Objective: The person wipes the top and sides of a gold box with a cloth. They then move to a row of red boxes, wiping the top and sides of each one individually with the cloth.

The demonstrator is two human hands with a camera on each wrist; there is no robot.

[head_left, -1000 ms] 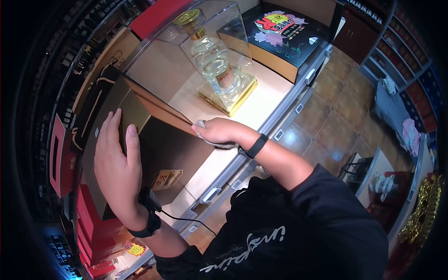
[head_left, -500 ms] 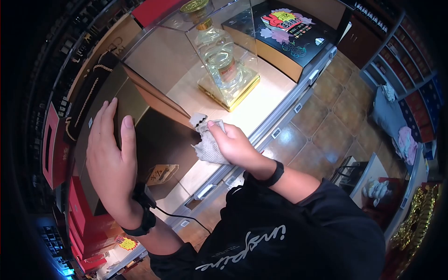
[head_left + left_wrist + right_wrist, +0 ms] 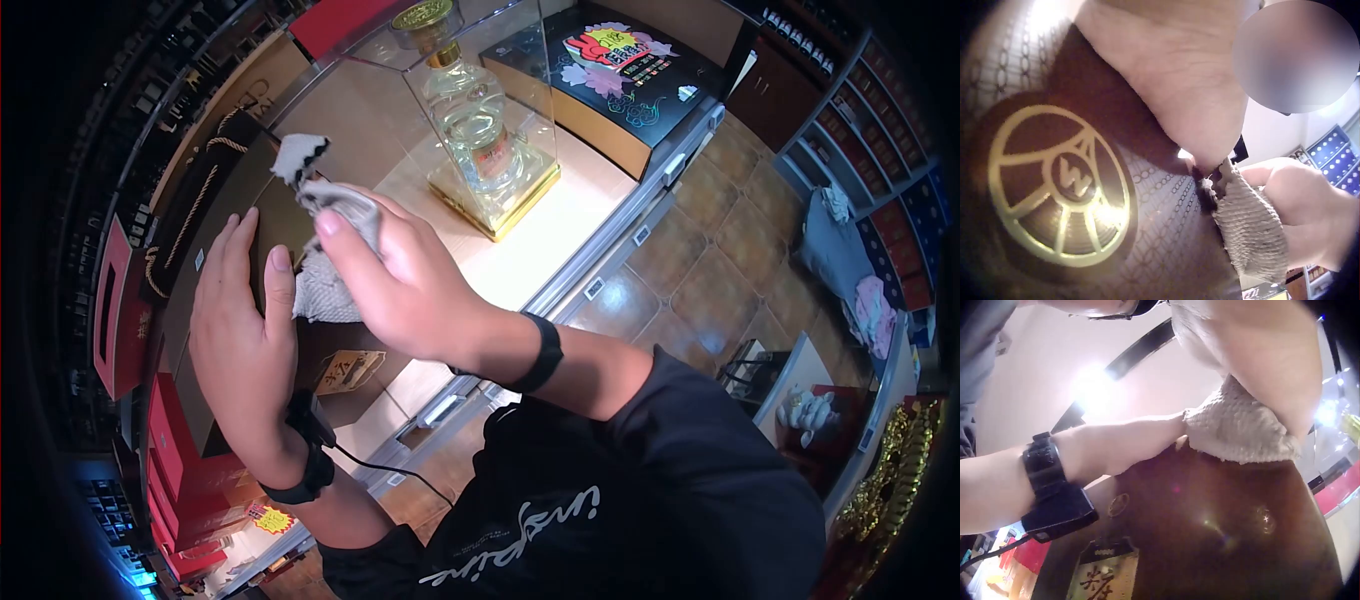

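Note:
The left hand [image 3: 243, 340] lies on the top of a large dark brown box with its fingers straight. Close beside it, the right hand [image 3: 425, 275] grips a light grey knitted cloth [image 3: 325, 290] over the same box. In the left wrist view the box side [image 3: 1166, 262] bears a round gold emblem [image 3: 1063, 184], and the cloth [image 3: 1250, 231] hangs from the right hand [image 3: 1310, 206]. In the right wrist view the cloth [image 3: 1238, 428] touches the box's upper edge, and a gold label [image 3: 1104, 572] shows on the box front.
A clear case with a glass bottle [image 3: 470, 120] on a gold base [image 3: 510, 205] stands behind the right hand. Beyond it lies a black box [image 3: 630, 75]. Red boxes [image 3: 190, 480] are at the lower left, and a rope-handled black bag [image 3: 190, 215] stands behind the brown box.
The right hand has moved left with the cloth, from the shelf side of the brown box to over its top, near the left hand. The left hand has barely shifted.

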